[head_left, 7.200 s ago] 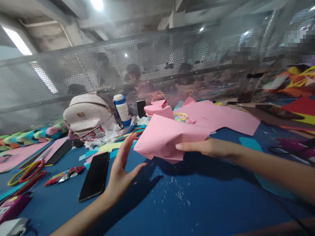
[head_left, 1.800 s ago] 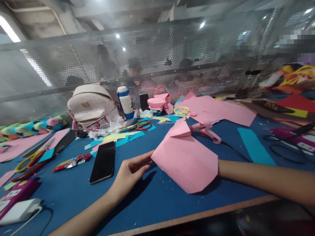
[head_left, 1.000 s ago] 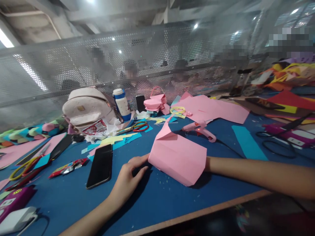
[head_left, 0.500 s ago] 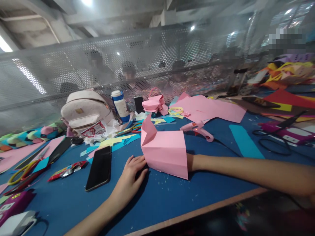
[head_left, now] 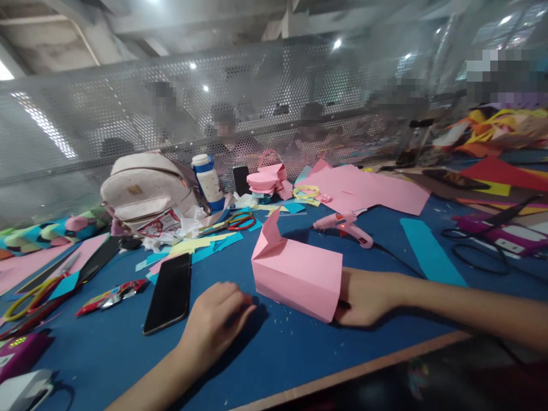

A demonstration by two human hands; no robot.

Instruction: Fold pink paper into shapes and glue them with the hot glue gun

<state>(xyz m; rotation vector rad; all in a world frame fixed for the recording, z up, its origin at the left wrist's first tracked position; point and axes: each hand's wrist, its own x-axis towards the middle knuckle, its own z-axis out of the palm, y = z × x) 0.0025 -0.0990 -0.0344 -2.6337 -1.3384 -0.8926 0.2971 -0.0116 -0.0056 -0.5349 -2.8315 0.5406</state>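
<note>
A folded pink paper box (head_left: 295, 279) rests on the blue tabletop, with one flap standing up at its left end. My right hand (head_left: 363, 294) reaches into its right end; the fingers are hidden inside the paper, so their grip does not show. Just left of the box, apart from it, my left hand (head_left: 218, 314) is closed loosely, fingers curled, with nothing seen in it. Behind the box lies a pink hot glue gun (head_left: 345, 225) with its cord trailing right.
A phone (head_left: 169, 294) and a red snack wrapper (head_left: 111, 297) lie left of my left hand. Scissors (head_left: 240, 221), paper scraps, a bag (head_left: 145, 188) and a bottle (head_left: 208, 182) stand behind. A blue paper strip (head_left: 432, 251) and purple power strip (head_left: 505, 231) lie right.
My left hand has come off the box and curled its fingers. The box has shifted slightly right and turned, and my right hand shows more outside its end.
</note>
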